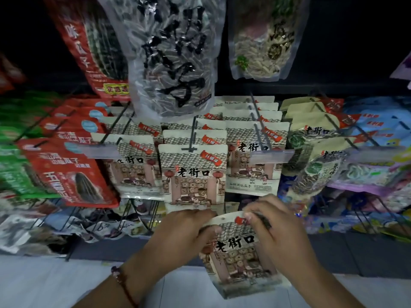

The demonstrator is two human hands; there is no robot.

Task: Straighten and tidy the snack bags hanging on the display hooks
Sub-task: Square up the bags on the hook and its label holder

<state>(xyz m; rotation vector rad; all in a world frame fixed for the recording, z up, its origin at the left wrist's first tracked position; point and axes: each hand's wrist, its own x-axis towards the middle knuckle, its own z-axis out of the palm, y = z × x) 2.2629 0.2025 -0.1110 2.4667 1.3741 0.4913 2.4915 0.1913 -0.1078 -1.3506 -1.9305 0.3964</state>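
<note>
Left hand [186,232]: grips the upper left edge of a cream snack bag [240,252].
Right hand [273,227]: pinches the bag's top right corner.
Bag: held off the hooks, below the rack.
Rack: matching cream bags [193,174] hang on a hook [191,138] just above.

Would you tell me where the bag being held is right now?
Low in the head view, the cream bag is off the hooks, held between both hands, just below the middle hanging row.
</note>
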